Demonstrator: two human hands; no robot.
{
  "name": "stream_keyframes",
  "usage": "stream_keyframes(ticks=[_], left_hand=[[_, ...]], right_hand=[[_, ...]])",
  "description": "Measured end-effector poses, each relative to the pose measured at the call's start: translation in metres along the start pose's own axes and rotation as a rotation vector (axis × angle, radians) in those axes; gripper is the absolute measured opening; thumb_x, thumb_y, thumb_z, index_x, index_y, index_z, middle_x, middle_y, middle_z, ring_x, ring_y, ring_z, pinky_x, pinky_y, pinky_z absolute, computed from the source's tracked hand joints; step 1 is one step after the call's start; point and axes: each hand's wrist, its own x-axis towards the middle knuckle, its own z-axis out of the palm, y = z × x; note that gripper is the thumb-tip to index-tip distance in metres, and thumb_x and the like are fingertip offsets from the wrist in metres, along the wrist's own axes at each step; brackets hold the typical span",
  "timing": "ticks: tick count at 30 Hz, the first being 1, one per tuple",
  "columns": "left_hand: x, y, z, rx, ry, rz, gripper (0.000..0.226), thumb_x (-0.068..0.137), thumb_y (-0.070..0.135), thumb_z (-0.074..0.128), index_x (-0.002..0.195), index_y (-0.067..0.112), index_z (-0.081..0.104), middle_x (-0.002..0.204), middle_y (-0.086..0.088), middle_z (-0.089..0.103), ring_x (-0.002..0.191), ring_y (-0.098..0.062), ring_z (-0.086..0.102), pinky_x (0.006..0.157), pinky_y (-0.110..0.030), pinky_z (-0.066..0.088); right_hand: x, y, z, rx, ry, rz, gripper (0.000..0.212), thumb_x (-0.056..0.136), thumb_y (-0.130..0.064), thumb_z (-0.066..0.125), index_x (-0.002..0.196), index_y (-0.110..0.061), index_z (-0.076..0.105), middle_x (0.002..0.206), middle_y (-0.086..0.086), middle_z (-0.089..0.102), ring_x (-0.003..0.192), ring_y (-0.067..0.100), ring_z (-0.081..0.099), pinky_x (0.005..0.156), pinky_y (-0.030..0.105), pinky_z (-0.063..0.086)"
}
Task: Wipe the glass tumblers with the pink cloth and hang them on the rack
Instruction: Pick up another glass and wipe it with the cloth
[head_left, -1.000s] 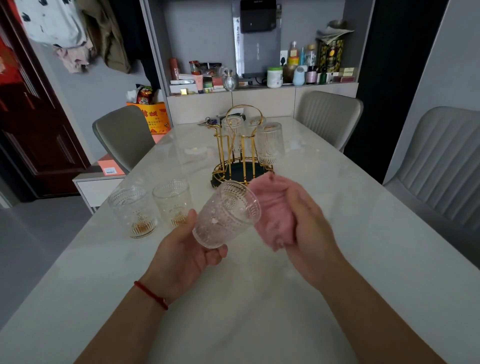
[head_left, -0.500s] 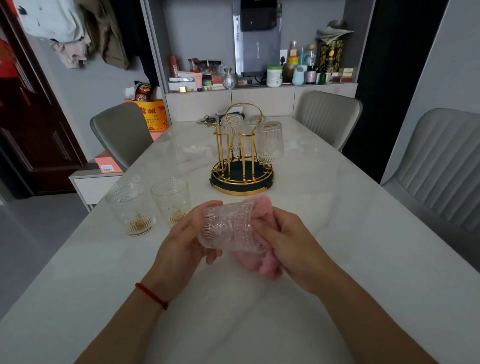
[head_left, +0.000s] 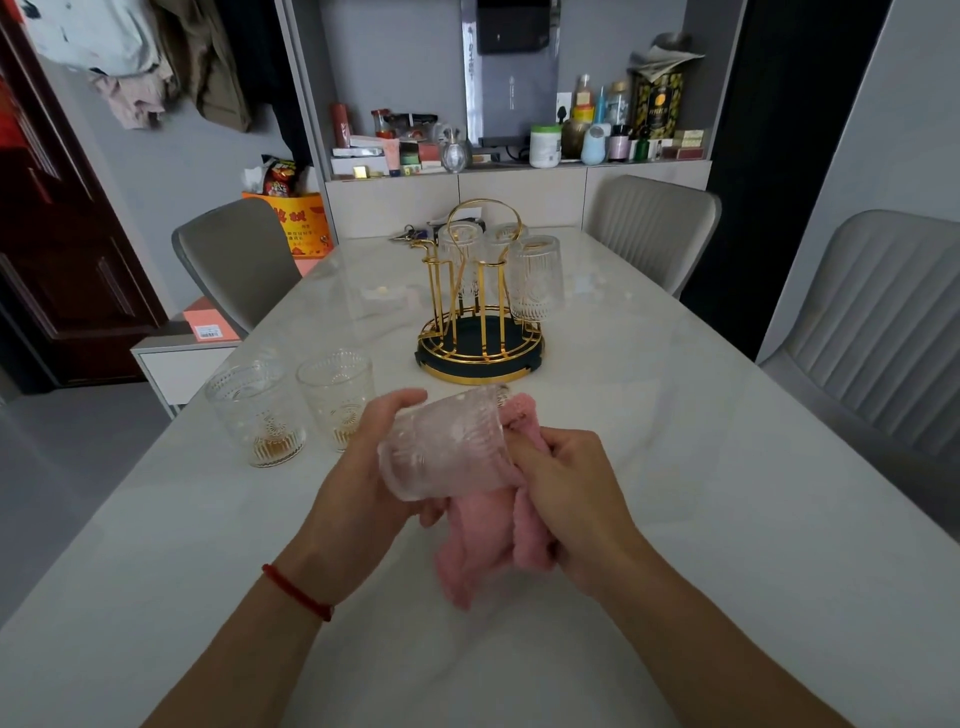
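My left hand (head_left: 363, 467) grips the tumbler (head_left: 447, 447) lying sideways, mouth toward my right hand (head_left: 566, 499), which holds the pink cloth (head_left: 483, 540) pushed inside. The rack (head_left: 480, 312) stands straight beyond the tumbler, equally near both hands.

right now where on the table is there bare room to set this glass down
Bare marble lies right of the rack, out to the table edge by the chairs, and in front of both hands. It is crowded on the left, where two tumblers stand side by side. The left hand holds the tumbler; the right hand grips the pink cloth.
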Motion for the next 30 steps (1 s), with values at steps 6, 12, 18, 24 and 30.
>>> stream_keyframes(ticks=[6, 12, 18, 24, 30], left_hand=[[0.01, 0.007, 0.005, 0.169, 0.229, 0.04, 0.034, 0.108, 0.037, 0.039, 0.095, 0.027, 0.069, 0.07, -0.008, 0.05, 0.049, -0.015, 0.04, 0.044, -0.023, 0.031], [0.007, 0.011, -0.013, 0.187, -0.005, -0.258, 0.047, 0.109, 0.041, 0.032, 0.1, 0.005, 0.061, 0.058, -0.02, 0.053, 0.034, -0.015, 0.027, 0.044, -0.019, 0.017], [-0.001, 0.003, -0.011, -0.05, -0.165, -0.276, 0.047, 0.105, 0.054, 0.038, 0.115, 0.016, 0.063, 0.079, -0.017, 0.057, 0.052, -0.024, 0.049, 0.049, -0.027, 0.031], [0.007, 0.001, 0.008, 0.174, 0.173, -0.027, 0.056, 0.088, 0.069, 0.043, 0.096, 0.016, 0.059, 0.065, -0.009, 0.036, 0.047, -0.014, 0.025, 0.051, -0.028, 0.015], [-0.002, 0.006, -0.003, 0.199, 0.058, -0.367, 0.07, 0.101, 0.068, 0.032, 0.062, 0.016, 0.057, 0.055, -0.013, 0.049, 0.035, -0.013, 0.026, 0.041, -0.016, 0.019]], right_hand=[[0.003, -0.004, -0.004, -0.119, -0.091, -0.034, 0.04, 0.098, -0.035, 0.066, 0.079, 0.0, 0.07, 0.071, 0.011, 0.067, 0.071, 0.023, 0.069, 0.067, 0.039, 0.053], [0.006, -0.005, -0.008, -0.31, -0.068, -0.143, 0.035, 0.094, -0.031, 0.067, 0.075, -0.003, 0.069, 0.078, 0.021, 0.069, 0.066, 0.019, 0.064, 0.063, 0.044, 0.056], [0.009, 0.005, -0.007, -0.229, 0.023, -0.072, 0.047, 0.087, -0.045, 0.064, 0.072, 0.0, 0.062, 0.066, 0.02, 0.06, 0.062, 0.027, 0.059, 0.061, 0.043, 0.048], [0.01, 0.0, -0.007, -0.162, -0.044, -0.072, 0.052, 0.079, -0.048, 0.065, 0.075, 0.004, 0.065, 0.065, 0.012, 0.055, 0.063, 0.023, 0.054, 0.063, 0.04, 0.044], [0.01, 0.001, -0.012, -0.198, -0.048, -0.125, 0.029, 0.085, -0.027, 0.07, 0.067, -0.004, 0.068, 0.062, 0.016, 0.061, 0.063, 0.019, 0.057, 0.063, 0.038, 0.047]])
